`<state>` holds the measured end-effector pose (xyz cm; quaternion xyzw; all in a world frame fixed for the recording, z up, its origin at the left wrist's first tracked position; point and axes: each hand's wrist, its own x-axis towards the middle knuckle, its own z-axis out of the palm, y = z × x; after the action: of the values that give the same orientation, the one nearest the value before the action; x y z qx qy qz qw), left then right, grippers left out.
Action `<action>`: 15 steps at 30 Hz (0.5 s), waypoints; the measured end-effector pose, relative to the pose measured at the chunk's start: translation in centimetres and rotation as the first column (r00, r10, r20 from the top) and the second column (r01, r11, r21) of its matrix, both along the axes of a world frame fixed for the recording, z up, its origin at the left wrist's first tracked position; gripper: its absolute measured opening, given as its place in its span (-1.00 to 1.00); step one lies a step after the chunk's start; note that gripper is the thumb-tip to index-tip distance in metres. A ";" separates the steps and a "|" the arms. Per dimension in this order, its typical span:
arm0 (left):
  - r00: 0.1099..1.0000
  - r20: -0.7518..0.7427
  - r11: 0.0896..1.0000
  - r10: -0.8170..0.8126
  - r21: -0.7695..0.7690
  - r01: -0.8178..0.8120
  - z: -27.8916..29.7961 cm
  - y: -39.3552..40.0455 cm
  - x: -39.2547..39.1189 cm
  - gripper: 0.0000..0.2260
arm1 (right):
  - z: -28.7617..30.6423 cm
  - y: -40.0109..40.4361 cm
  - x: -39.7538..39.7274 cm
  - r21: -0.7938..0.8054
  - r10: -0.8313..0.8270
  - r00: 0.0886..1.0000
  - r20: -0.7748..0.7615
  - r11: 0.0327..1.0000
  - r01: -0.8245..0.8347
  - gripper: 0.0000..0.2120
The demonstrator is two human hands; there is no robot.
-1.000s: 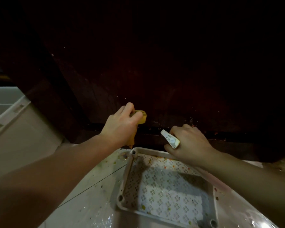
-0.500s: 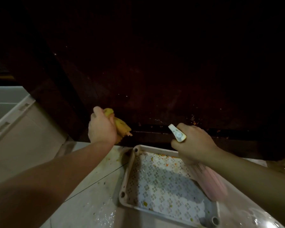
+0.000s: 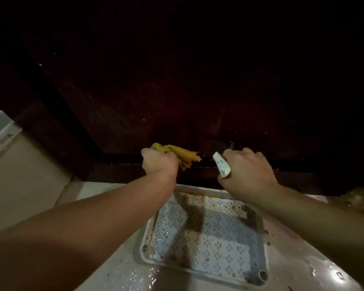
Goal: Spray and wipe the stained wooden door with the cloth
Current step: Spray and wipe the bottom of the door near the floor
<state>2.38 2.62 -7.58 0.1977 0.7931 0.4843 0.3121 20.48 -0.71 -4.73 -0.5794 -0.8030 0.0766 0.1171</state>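
Left hand point(image 3: 159, 164): grips yellow cloth point(image 3: 180, 155) against the door point(image 3: 177, 91)
Right hand point(image 3: 248, 175): grips spray bottle point(image 3: 222, 165)

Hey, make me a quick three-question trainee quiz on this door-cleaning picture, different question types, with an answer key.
1. True or false: the left hand grips the yellow cloth.
2. Multiple choice: the right hand holds A) a sponge, B) the spray bottle, C) nothing.
3. Fill in: on the wet floor below the wooden door lies a perforated white ____.

Key: 1 true; 2 B; 3 tray.
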 end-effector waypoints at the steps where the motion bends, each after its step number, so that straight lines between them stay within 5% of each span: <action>1: 1.000 -0.008 1.000 -0.007 -0.013 0.007 -0.1 0.0 0.6 -0.79 | -0.1 -0.1 0.2 0.005 0.014 0.999 0.038 1.000 -0.014 -0.84; 8: 0.991 -0.025 0.990 -0.129 -0.063 0.127 -0.7 0.4 5.2 -0.89 | -0.4 -0.7 2.3 -0.060 0.016 0.997 0.069 0.998 -0.012 -0.88; 15: 0.894 -0.124 0.899 -0.431 -0.152 0.412 0.3 -1.3 8.0 -0.87 | -0.2 -0.8 5.0 -0.148 0.023 0.986 0.164 0.989 0.002 -0.83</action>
<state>10.37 1.32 -7.25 0.3826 0.7810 0.3391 0.3586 25.48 -1.47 -4.90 -0.5866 -0.8050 0.0883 0.0063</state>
